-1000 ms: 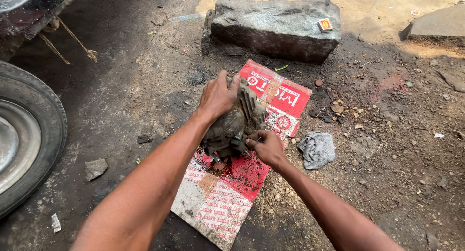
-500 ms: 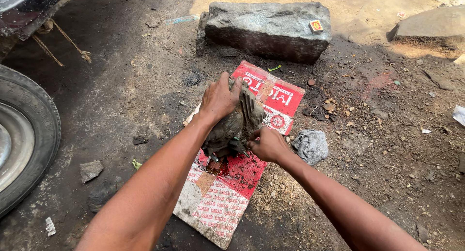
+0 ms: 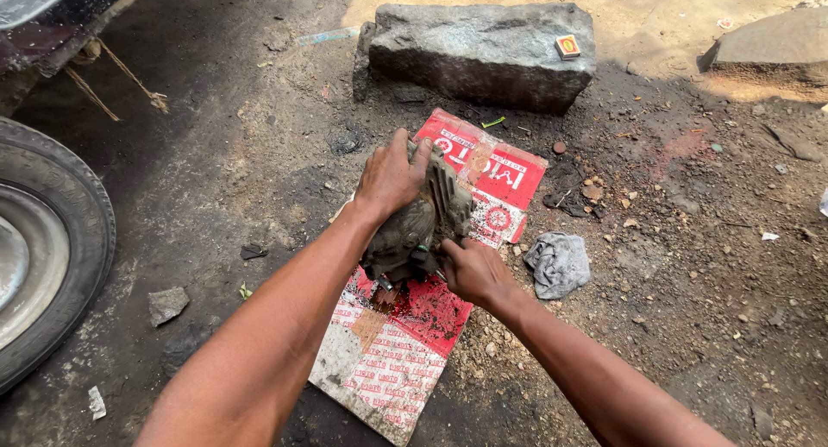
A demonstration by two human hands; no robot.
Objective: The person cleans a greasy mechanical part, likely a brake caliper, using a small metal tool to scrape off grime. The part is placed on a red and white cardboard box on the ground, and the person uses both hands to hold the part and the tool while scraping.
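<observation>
Both hands [image 3: 392, 178] [image 3: 473, 270] grip greasy metal part [image 3: 414, 227], apparently over red cardboard [image 3: 405, 343].

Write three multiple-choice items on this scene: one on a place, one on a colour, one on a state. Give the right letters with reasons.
1. Where does the small box lie?
A. on the stone block
B. on the tyre
C. on the grey rag

2. What is the main colour of the flattened carton under the hands?
A. blue
B. red
C. green

3. How is the grimy metal part held?
A. lying untouched on the dirt
B. by the left hand alone
C. by both hands, the right hand at its lower edge

Key: 1 A, the box sits on the block's top at its right end. 2 B, its printed face is red with white patches. 3 C, the left hand grips the top and the right hand the bottom.
</observation>
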